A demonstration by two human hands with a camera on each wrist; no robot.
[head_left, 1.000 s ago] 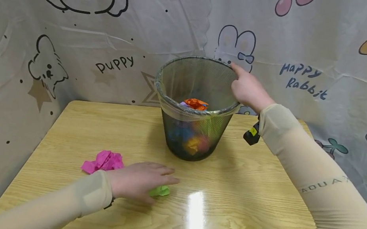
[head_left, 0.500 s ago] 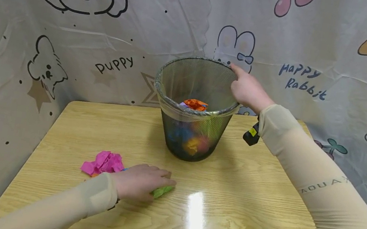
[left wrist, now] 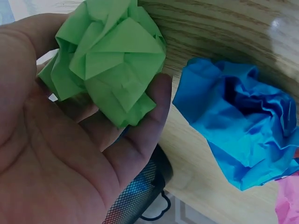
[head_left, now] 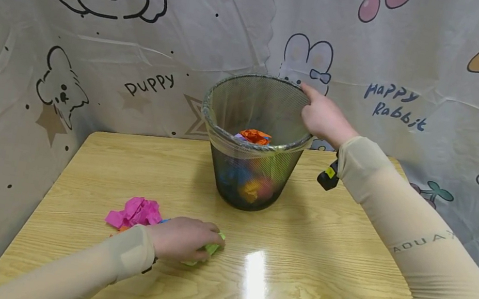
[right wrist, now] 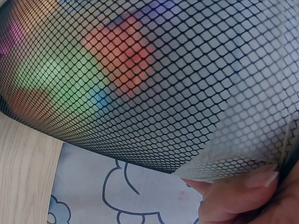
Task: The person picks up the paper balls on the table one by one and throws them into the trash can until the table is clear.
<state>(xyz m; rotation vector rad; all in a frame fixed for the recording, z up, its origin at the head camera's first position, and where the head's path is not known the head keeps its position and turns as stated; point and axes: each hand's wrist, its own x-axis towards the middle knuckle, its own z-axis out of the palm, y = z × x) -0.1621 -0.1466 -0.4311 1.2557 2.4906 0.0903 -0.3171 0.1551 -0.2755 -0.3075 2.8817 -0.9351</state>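
Note:
My left hand [head_left: 184, 239] grips a crumpled green paper ball [left wrist: 114, 60] low over the table, fingers curled around it in the left wrist view. Beside it lies a crumpled blue paper ball [left wrist: 243, 119], mostly hidden by the hand in the head view. A pink crumpled paper [head_left: 137, 213] is just left of that, with a bit of orange paper [head_left: 123, 228] peeking out by the sleeve. My right hand [head_left: 326, 115] holds the rim of a black mesh wastebasket [head_left: 222, 168], its fingers curled over the edge and liner in the right wrist view.
The lined basket stands upright near the table's back edge. Inside are several crumpled papers, an orange one [head_left: 255, 136] on top. A printed cloth [head_left: 167, 44] hangs behind and beside the wooden table [head_left: 316, 287].
My left hand has come down on the green paper and curled its fingers around it. The right hand and the wastebasket stay where they were.

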